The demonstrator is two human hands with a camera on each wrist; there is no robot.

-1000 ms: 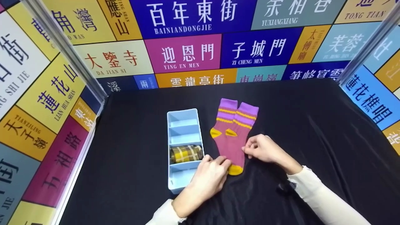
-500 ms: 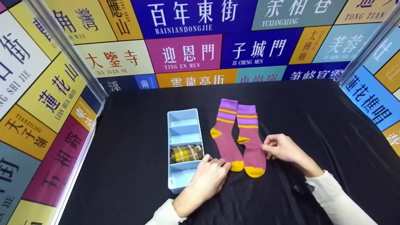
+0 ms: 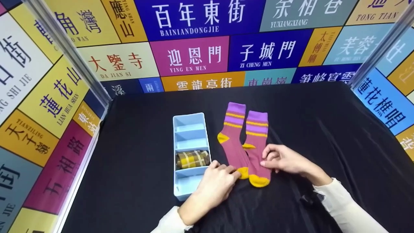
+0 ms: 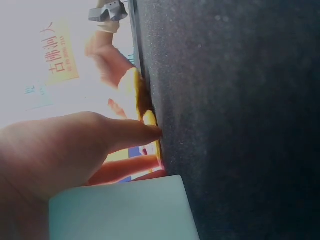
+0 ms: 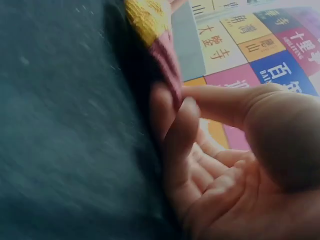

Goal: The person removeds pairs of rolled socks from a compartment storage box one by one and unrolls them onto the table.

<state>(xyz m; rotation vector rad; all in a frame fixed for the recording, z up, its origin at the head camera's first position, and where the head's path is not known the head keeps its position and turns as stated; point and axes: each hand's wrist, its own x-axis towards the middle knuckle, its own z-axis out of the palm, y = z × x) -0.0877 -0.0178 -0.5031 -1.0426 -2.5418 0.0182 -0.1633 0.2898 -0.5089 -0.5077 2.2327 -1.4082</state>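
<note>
Slid nearer the person, the right sock (image 3: pixel 256 153) is pinched by the right hand (image 3: pixel 282 158). The left hand (image 3: pixel 217 180) holds the left sock (image 3: pixel 234 142) by its toe, both socks on the surface (image 3: pixel 136 145).

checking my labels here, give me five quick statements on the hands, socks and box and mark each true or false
1. The right hand pinches the right sock. True.
2. Both socks are rolled up. False: they lie unrolled.
3. The left hand is at the toe of the left sock. True.
4. The plaid bundle lies in the box. True.
5. The box has two compartments. False: it has four.
</note>
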